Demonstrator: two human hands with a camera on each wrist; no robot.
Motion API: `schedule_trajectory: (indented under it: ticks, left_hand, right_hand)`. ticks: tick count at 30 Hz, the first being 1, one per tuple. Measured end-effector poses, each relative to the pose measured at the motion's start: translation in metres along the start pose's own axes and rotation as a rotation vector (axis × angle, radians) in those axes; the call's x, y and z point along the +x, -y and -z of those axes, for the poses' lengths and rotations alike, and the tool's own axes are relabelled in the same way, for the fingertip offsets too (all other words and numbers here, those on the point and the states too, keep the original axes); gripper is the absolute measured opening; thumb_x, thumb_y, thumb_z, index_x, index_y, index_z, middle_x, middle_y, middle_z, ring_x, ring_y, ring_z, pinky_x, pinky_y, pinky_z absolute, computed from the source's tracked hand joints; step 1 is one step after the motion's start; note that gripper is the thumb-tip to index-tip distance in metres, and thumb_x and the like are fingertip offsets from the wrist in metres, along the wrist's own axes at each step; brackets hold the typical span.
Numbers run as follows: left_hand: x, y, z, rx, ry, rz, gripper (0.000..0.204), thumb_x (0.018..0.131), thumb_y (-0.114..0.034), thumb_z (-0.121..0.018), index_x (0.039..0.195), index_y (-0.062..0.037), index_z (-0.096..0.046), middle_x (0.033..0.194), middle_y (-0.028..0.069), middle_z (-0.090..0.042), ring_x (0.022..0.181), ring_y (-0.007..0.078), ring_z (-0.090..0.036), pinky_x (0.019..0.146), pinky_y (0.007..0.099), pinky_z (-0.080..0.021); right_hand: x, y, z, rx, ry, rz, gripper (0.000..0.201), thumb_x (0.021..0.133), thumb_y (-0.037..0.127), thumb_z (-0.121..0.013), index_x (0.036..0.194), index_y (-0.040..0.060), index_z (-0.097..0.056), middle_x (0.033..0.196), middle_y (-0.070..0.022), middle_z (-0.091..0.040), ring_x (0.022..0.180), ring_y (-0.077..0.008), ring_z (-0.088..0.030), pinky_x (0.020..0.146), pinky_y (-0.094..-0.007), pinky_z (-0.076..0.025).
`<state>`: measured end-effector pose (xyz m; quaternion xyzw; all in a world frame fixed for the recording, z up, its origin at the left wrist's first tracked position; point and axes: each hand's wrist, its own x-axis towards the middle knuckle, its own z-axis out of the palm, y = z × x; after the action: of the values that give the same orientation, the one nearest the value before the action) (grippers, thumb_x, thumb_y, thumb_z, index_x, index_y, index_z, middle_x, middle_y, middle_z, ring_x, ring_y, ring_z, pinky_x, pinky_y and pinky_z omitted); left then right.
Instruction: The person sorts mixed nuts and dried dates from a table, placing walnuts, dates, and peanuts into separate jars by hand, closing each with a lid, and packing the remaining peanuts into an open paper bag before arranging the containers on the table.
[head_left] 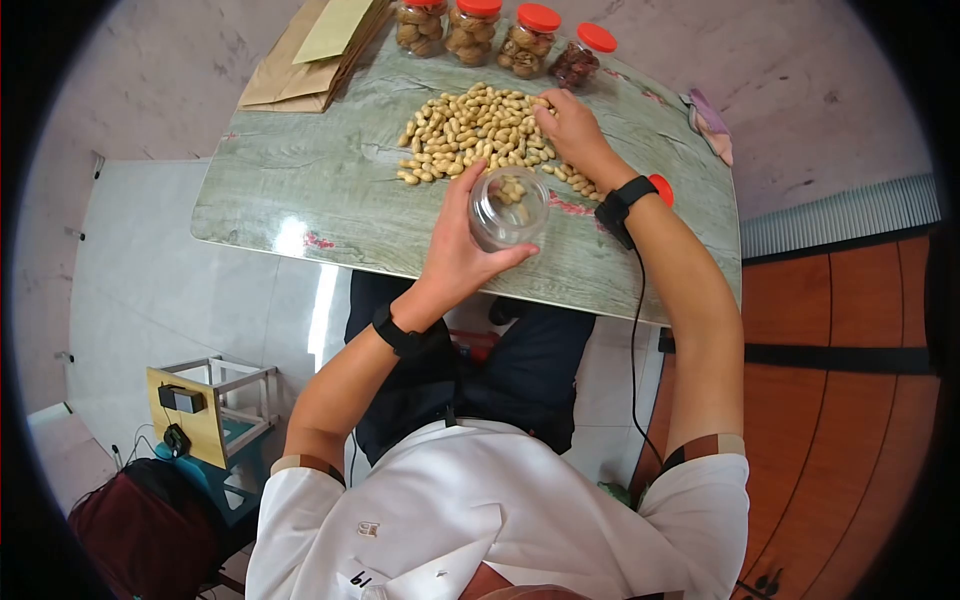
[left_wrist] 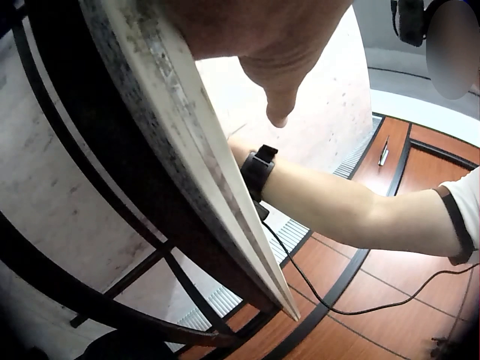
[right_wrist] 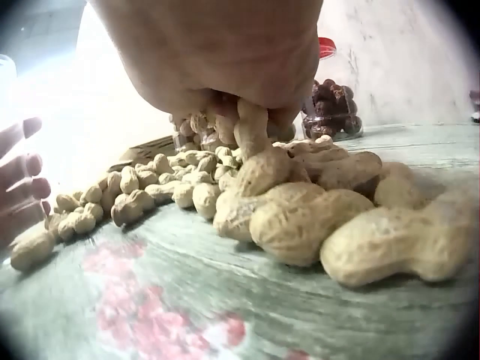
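My left hand (head_left: 455,250) holds a clear plastic jar (head_left: 508,235) near the table's front edge, its thumb and fingers spread around the wall. Several peanuts (head_left: 510,190) show inside the jar, whose mouth is uncovered. Behind it lies a wide heap of unshelled peanuts (head_left: 465,130). At the heap's right side, my right hand (head_left: 572,130) reaches down with curled fingers. The right wrist view shows that hand (right_wrist: 217,52) over the nuts, with a peanut (right_wrist: 251,127) gripped at its fingers. In the left wrist view the jar is out of sight.
Red-lidded jars of walnuts (head_left: 470,38) and a jar of dark red dried fruit (head_left: 575,66) stand along the back. Brown paper bags (head_left: 310,70) lie back left. A red lid (head_left: 661,189) is by the right wrist, and a cloth (head_left: 708,125) hangs at the right edge.
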<state>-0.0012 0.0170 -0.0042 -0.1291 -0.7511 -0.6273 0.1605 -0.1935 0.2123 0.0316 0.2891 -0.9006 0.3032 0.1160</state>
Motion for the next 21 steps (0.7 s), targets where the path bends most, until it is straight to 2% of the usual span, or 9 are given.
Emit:
schedule_trajectory:
  ticks: [4, 6, 7, 9, 10, 12, 16, 21]
  left_hand:
    - [0.0, 0.001, 0.001, 0.015, -0.001, -0.016, 0.116, 0.066, -0.019, -0.099, 0.157, -0.0009, -0.031, 0.137, 0.0157, -0.056, 0.128, 0.0244, -0.057, 0.108, 0.0376, -0.048]
    - [0.0, 0.001, 0.001, 0.019, -0.002, -0.016, 0.115, 0.066, -0.019, -0.099, 0.157, -0.001, -0.031, 0.137, 0.0159, -0.056, 0.128, 0.0245, -0.057, 0.108, 0.0378, -0.049]
    - [0.0, 0.001, 0.001, 0.019, 0.002, -0.018, 0.115, 0.066, -0.019, -0.099, 0.157, -0.0013, -0.032, 0.137, 0.0157, -0.056, 0.128, 0.0247, -0.057, 0.107, 0.0379, -0.049]
    - [0.0, 0.001, 0.001, 0.018, 0.002, -0.014, 0.115, 0.066, -0.019, -0.099, 0.157, -0.0016, -0.032, 0.136, 0.0156, -0.056, 0.128, 0.0249, -0.058, 0.107, 0.0379, -0.049]
    - [0.0, 0.001, 0.0, 0.015, -0.002, -0.026, 0.114, 0.066, -0.019, -0.1, 0.157, -0.0017, -0.032, 0.136, 0.0155, -0.056, 0.128, 0.025, -0.058, 0.107, 0.0379, -0.049]
    - [0.0, 0.001, -0.001, 0.01, -0.006, -0.035, 0.114, 0.066, -0.019, -0.1, 0.157, -0.0019, -0.032, 0.135, 0.0154, -0.056, 0.127, 0.025, -0.058, 0.107, 0.0379, -0.049]
    - [0.001, -0.001, -0.001, -0.008, -0.014, -0.044, 0.113, 0.065, -0.017, -0.1, 0.156, -0.0016, -0.034, 0.135, 0.0152, -0.056, 0.127, 0.0245, -0.058, 0.106, 0.038, -0.05]
    - [0.005, -0.002, -0.001, -0.024, -0.031, -0.005, 0.11, 0.064, -0.018, -0.1, 0.154, -0.0012, -0.037, 0.136, 0.015, -0.055, 0.127, 0.0244, -0.057, 0.107, 0.038, -0.049]
  right_hand:
    - [0.007, -0.005, -0.001, 0.107, -0.032, -0.047, 0.031, 0.1, 0.028, -0.062, 0.114, 0.0003, -0.065, 0.105, -0.0229, -0.067, 0.093, -0.044, -0.064, 0.081, -0.0486, -0.051]
    - [0.012, -0.006, 0.002, 0.166, 0.002, -0.165, 0.034, 0.1, 0.031, -0.061, 0.115, 0.001, -0.066, 0.1, -0.0159, -0.069, 0.084, -0.0323, -0.066, 0.076, -0.0435, -0.051]
    - [0.013, -0.001, 0.008, 0.167, 0.007, -0.163, 0.034, 0.1, 0.031, -0.061, 0.115, 0.001, -0.066, 0.1, -0.0159, -0.069, 0.084, -0.0323, -0.066, 0.076, -0.0435, -0.051]
    - [0.016, 0.019, 0.028, 0.32, 0.131, -0.344, 0.035, 0.101, 0.035, -0.06, 0.115, 0.0044, -0.068, 0.098, -0.0045, -0.069, 0.078, -0.0152, -0.062, 0.067, -0.0342, -0.048]
    - [0.016, 0.029, 0.035, 0.319, 0.136, -0.345, 0.035, 0.101, 0.035, -0.06, 0.115, 0.0044, -0.068, 0.098, -0.0045, -0.069, 0.078, -0.0152, -0.062, 0.067, -0.0342, -0.048]
    - [0.014, 0.047, 0.048, 0.544, 0.248, -0.494, 0.027, 0.106, 0.031, -0.058, 0.115, 0.0081, -0.068, 0.101, 0.0051, -0.063, 0.076, -0.0025, -0.055, 0.056, -0.0221, -0.039]
    - [0.011, 0.068, 0.057, 0.589, 0.293, -0.486, 0.027, 0.108, 0.031, -0.055, 0.118, 0.0081, -0.066, 0.102, 0.0044, -0.062, 0.077, -0.0005, -0.054, 0.052, -0.0173, -0.034]
    - [0.007, 0.095, 0.067, 0.927, 0.308, -0.467, 0.027, 0.108, 0.026, -0.055, 0.119, 0.0021, -0.062, 0.101, -0.0015, -0.062, 0.074, -0.0009, -0.056, 0.045, -0.0146, -0.033]
